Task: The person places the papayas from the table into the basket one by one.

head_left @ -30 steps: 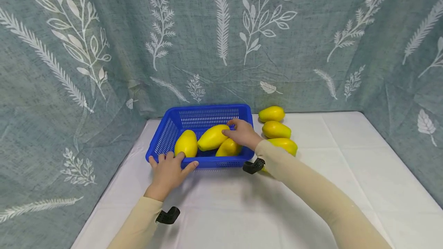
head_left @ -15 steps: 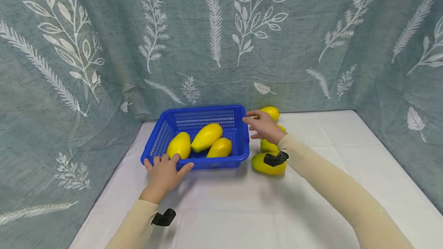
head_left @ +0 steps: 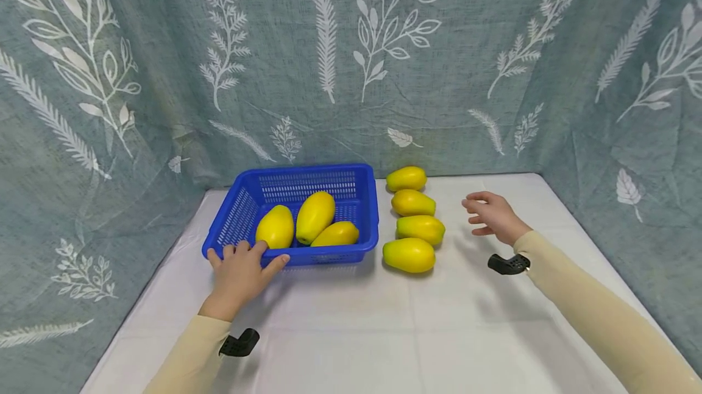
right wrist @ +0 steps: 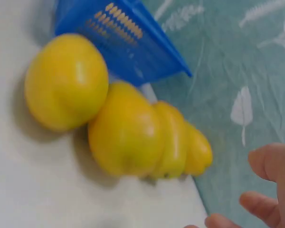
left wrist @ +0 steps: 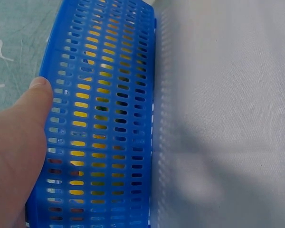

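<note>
A blue plastic basket (head_left: 356, 253) with slotted walls holds three yellow papayas, one at the left (head_left: 275, 227), one in the middle (head_left: 315, 217) and one at the right (head_left: 336, 234). My left hand (head_left: 239, 275) grips its front rim near the left corner; in the left wrist view the thumb (left wrist: 38, 95) lies against the outer wall. To the basket's right, several more papayas lie in a column, the nearest (head_left: 409, 255) being closest to me. My right hand (head_left: 496, 217) hovers right of that column, fingers loosely bent and holding nothing.
A white cloth (head_left: 351, 333) covers the table. Behind it and at both sides hangs a grey-green curtain (head_left: 307, 53) with white leaf patterns. The farthest papaya (head_left: 406, 179) lies near the table's back edge.
My right hand has let go of the middle papaya in the basket and moved out to the right, past the column. That papaya now lies more upright. The left hand stays on the rim.
</note>
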`<state>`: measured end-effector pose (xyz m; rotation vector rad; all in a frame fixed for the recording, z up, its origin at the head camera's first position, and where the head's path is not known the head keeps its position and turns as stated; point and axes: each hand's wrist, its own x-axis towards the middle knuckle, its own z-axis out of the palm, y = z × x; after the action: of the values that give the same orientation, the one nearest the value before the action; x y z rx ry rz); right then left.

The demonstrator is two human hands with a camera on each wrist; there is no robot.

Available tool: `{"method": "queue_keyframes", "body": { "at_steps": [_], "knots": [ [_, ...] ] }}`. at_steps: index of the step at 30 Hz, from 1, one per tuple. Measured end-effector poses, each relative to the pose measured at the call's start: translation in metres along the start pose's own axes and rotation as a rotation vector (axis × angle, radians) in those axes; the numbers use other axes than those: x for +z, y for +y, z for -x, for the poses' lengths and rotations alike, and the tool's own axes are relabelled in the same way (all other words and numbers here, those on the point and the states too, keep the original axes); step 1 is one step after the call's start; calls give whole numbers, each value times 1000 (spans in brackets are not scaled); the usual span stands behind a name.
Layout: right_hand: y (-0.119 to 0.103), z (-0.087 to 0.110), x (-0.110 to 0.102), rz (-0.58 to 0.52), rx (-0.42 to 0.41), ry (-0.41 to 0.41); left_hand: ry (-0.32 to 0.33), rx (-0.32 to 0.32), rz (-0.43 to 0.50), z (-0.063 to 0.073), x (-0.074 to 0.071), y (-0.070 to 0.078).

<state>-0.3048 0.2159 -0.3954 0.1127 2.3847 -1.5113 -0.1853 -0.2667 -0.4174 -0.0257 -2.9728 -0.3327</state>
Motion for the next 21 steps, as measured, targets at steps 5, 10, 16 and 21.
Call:
{"method": "queue_keyframes", "body": {
  "at_steps": [5, 10, 16, 21],
  "knots": [
    [19, 2, -7, 12, 49, 6, -21, -7, -9, -1, -1, 1],
    [23, -5, 7, 7, 61, -40, -18, -12, -20, -1, -3, -2],
    [18, -16, 40, -15, 54, -78, -11, -10, -32, 0, -1, -4],
    [17, -24, 62, -37, 47, -84, -20, -10, -28, -1, 0, 0]
  ]
}}
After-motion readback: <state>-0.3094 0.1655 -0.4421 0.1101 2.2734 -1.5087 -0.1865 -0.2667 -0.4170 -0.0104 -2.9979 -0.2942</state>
